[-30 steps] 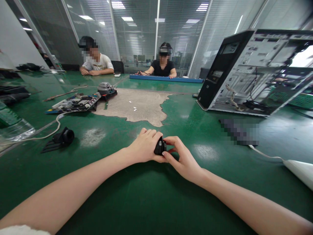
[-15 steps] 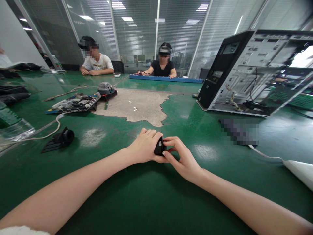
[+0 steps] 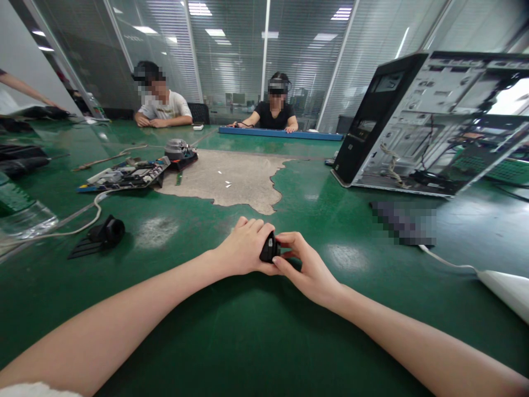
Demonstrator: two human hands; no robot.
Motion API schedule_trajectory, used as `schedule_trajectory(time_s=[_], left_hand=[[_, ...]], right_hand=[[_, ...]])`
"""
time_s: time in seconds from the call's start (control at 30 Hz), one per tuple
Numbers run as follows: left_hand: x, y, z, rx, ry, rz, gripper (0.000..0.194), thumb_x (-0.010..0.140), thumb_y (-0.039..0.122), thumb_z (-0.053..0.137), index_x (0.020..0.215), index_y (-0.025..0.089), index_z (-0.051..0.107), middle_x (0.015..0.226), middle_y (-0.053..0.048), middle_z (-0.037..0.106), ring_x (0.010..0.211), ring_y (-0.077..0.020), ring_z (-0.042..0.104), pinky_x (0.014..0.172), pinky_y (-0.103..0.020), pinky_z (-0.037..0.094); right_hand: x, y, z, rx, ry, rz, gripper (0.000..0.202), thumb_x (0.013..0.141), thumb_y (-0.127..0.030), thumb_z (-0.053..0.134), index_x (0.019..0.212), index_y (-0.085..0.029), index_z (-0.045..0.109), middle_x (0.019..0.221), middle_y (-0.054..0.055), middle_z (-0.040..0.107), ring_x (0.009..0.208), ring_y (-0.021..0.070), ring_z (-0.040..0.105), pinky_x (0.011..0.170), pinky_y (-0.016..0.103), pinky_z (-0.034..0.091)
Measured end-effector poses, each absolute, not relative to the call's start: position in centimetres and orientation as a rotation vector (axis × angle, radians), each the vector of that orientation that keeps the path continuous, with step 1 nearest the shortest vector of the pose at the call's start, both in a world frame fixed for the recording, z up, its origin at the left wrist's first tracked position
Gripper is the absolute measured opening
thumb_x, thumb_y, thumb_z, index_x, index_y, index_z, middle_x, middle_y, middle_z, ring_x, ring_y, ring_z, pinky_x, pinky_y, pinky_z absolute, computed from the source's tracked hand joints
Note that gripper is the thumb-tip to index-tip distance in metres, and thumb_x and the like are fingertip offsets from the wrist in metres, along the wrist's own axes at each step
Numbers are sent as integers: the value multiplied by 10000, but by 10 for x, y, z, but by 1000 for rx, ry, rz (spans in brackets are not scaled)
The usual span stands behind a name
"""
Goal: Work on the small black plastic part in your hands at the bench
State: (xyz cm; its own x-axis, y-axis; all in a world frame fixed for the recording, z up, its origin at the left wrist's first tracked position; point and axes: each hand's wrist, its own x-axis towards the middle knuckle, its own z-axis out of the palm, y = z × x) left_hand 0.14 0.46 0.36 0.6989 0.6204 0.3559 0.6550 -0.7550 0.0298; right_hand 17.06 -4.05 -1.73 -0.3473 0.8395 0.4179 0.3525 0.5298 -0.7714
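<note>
A small black plastic object (image 3: pixel 268 249) with a light mark on its end is between my hands, just over the green table (image 3: pixel 248 342). My left hand (image 3: pixel 247 246) is wrapped round it from the left, covering most of it, so its exact kind is hidden. From the right, my right hand (image 3: pixel 303 264) pinches its end with thumb and fingertips. A black plastic piece with a round end and slatted base (image 3: pixel 108 232) lies on the table left of my hands.
A circuit board (image 3: pixel 132 173) and a fan-like cooler (image 3: pixel 178 151) lie ahead left, near a white cable (image 3: pixel 98 209). An opened computer case (image 3: pixel 397 127) stands at right. A clear bottle (image 3: pixel 25 212) is at left. Two people sit opposite, one behind a blue bar (image 3: pixel 276 132).
My right thumb has shifted slightly left along the black object; my left hand has stayed in place. Another person's arm has come into view at the far left edge.
</note>
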Motion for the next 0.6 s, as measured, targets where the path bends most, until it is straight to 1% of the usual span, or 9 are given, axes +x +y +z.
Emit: schedule_trajectory(time_s=[0.13, 0.27, 0.33, 0.47, 0.6], left_hand=[[2, 4, 5, -2804, -1052, -531, 638, 618, 675, 516, 951, 133, 486, 866, -77, 554, 796, -240, 509, 725, -359, 312], [2, 4, 6, -2811, -1054, -539, 652, 623, 689, 503, 962, 133, 485, 879, -81, 556, 810, -244, 513, 730, -364, 315], [2, 4, 6, -2811, -1050, -541, 654, 628, 691, 497, 966, 131, 485, 885, -84, 556, 816, -247, 513, 731, -367, 316], [2, 5, 4, -2805, -1043, -532, 655, 631, 681, 501, 977, 125, 482, 892, -86, 554, 815, -249, 512, 734, -369, 314], [2, 5, 3, -2797, -1049, -508, 642, 633, 654, 519, 986, 119, 478, 882, -87, 551, 816, -248, 511, 737, -362, 311]], right_hand=[[171, -42, -16, -947, -1954, 627, 191, 820, -181, 490, 1005, -227, 477, 1074, 70, 469, 983, 191, 521, 764, 342, 532], [170, -41, -14, -983, -1942, 648, 291, 815, -185, 497, 1094, -236, 431, 1053, 68, 481, 998, 202, 509, 769, 363, 530], [171, -41, -15, -1004, -1947, 679, 310, 815, -188, 500, 1113, -233, 423, 1051, 67, 484, 990, 199, 518, 783, 366, 525], [171, -40, -16, -1010, -1924, 799, 293, 823, -192, 492, 1102, -226, 412, 1029, 64, 501, 950, 184, 548, 777, 357, 528], [171, -41, -16, -947, -1941, 694, 272, 799, -183, 521, 1058, -228, 451, 1064, 65, 476, 974, 190, 523, 774, 347, 523]])
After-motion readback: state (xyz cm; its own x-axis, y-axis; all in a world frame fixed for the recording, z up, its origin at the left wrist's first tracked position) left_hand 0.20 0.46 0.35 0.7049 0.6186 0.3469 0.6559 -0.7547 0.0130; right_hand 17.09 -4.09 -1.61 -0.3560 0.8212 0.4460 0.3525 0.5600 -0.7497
